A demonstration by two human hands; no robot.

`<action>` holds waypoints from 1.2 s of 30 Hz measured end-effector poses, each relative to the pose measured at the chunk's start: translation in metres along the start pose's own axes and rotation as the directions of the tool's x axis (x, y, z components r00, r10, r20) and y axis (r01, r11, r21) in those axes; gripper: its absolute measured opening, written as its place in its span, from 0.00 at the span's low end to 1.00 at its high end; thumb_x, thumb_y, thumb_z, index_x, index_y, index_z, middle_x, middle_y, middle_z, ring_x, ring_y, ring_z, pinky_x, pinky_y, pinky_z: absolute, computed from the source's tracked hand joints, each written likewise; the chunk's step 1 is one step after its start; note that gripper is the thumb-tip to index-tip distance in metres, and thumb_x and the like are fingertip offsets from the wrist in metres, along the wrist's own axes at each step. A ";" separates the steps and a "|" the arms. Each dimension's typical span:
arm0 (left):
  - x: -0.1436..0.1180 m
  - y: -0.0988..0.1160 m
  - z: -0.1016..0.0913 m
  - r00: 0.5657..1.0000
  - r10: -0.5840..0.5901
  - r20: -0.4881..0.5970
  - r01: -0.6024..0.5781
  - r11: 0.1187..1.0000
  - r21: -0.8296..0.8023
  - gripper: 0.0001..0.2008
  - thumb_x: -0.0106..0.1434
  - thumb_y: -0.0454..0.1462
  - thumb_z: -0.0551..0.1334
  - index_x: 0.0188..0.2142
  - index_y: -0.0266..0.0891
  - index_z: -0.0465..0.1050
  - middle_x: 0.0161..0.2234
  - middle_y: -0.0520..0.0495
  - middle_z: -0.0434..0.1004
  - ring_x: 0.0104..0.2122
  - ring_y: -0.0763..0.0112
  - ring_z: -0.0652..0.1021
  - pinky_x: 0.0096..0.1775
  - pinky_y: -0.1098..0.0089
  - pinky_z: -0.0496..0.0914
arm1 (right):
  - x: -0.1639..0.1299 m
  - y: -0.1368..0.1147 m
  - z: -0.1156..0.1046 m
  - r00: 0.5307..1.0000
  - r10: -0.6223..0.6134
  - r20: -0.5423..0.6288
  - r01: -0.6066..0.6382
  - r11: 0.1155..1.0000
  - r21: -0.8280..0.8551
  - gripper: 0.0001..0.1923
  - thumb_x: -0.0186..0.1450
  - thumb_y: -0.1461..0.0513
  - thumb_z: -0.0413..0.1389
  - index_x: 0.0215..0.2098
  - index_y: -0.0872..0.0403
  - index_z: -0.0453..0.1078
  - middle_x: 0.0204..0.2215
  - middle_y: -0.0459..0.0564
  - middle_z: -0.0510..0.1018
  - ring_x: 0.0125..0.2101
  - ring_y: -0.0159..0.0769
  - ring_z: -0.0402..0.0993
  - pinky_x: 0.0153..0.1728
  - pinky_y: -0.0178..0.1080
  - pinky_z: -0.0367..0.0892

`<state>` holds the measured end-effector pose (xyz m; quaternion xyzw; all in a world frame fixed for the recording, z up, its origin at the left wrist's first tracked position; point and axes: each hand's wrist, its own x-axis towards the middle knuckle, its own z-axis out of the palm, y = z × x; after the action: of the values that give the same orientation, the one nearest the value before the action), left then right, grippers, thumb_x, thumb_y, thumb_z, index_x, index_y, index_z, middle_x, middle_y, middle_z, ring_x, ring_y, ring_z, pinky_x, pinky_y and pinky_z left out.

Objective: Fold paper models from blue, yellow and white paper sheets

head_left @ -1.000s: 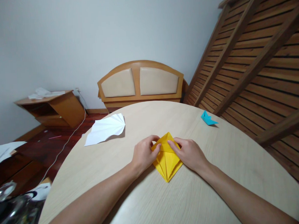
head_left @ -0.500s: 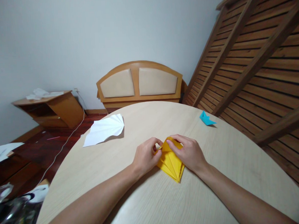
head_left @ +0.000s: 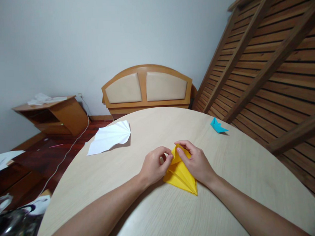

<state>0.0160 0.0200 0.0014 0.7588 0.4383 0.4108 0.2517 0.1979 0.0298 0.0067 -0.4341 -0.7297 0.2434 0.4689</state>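
Yellow origami paper [head_left: 184,177] in both hands on a pale round wood-grain table [head_left: 248,159]; pinched at its upper left edge between thumb and fingertips of the left hand [head_left: 155,163], gripped along its upper right side by the right hand [head_left: 198,161], thumb laid on top; creases running down to a point at the near right. Farther off to the left, near the rim, a white sheet [head_left: 110,137] with fanned pleats; to the right, well apart, a small blue origami piece [head_left: 218,125], boat-like. Beyond, a wooden headboard [head_left: 143,85] with two cream panels, beside a leaning slatted wooden frame [head_left: 282,58]
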 end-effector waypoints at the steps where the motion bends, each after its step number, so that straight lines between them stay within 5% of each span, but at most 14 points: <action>1: 0.000 0.000 0.000 1.000 -0.026 -0.008 0.026 1.000 -0.010 0.06 0.66 0.35 0.59 0.37 0.38 0.75 0.32 0.48 0.78 0.27 0.73 0.74 0.29 0.73 0.66 | 0.000 0.000 0.000 1.000 -0.001 0.008 0.001 1.000 0.002 0.10 0.71 0.58 0.53 0.47 0.52 0.72 0.42 0.52 0.81 0.43 0.40 0.79 0.45 0.41 0.72; 11: 0.004 -0.004 0.001 0.991 -0.132 -0.001 0.129 0.970 -0.207 0.06 0.63 0.38 0.63 0.36 0.36 0.74 0.32 0.49 0.78 0.24 0.76 0.74 0.26 0.75 0.66 | -0.002 -0.002 0.000 0.995 -0.031 0.095 0.032 0.999 -0.004 0.15 0.72 0.57 0.51 0.53 0.50 0.73 0.51 0.54 0.79 0.52 0.42 0.75 0.56 0.47 0.69; 14: 0.004 -0.006 0.000 0.986 -0.166 -0.022 0.158 0.967 -0.201 0.06 0.63 0.38 0.63 0.35 0.36 0.74 0.32 0.49 0.79 0.24 0.75 0.74 0.26 0.75 0.66 | -0.006 -0.004 0.002 0.991 -0.020 0.134 0.028 0.998 -0.061 0.32 0.66 0.55 0.60 0.65 0.49 0.58 0.59 0.57 0.72 0.58 0.45 0.70 0.59 0.51 0.66; 17: 0.006 -0.009 -0.001 0.979 -0.188 -0.074 0.172 0.968 -0.182 0.08 0.64 0.40 0.62 0.35 0.36 0.73 0.31 0.49 0.78 0.25 0.74 0.74 0.28 0.73 0.67 | -0.010 -0.008 0.004 0.988 -0.011 0.153 0.030 0.992 -0.124 0.43 0.57 0.55 0.67 0.65 0.51 0.52 0.63 0.60 0.65 0.61 0.48 0.65 0.61 0.53 0.64; 24: 0.008 -0.016 0.000 0.972 -0.198 -0.125 0.167 0.961 -0.222 0.07 0.66 0.40 0.61 0.37 0.37 0.69 0.30 0.49 0.76 0.27 0.72 0.75 0.31 0.72 0.67 | -0.012 -0.012 0.006 0.972 -0.052 0.231 0.116 0.956 -0.270 0.05 0.63 0.58 0.61 0.36 0.50 0.72 0.65 0.57 0.62 0.65 0.49 0.58 0.63 0.55 0.58; 36: 0.004 -0.016 -0.001 0.969 -0.247 -0.014 0.238 0.948 -0.212 0.14 0.65 0.37 0.59 0.50 0.37 0.67 0.28 0.52 0.76 0.22 0.75 0.71 0.25 0.75 0.62 | -0.005 0.000 0.001 0.988 -0.031 0.152 0.067 0.969 -0.239 0.06 0.64 0.63 0.57 0.34 0.51 0.77 0.61 0.57 0.66 0.62 0.48 0.63 0.63 0.55 0.58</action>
<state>0.0090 0.0314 -0.0083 0.6600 0.4876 0.4359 0.3696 0.1983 0.0259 0.0040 -0.4511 -0.7971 0.1718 0.3629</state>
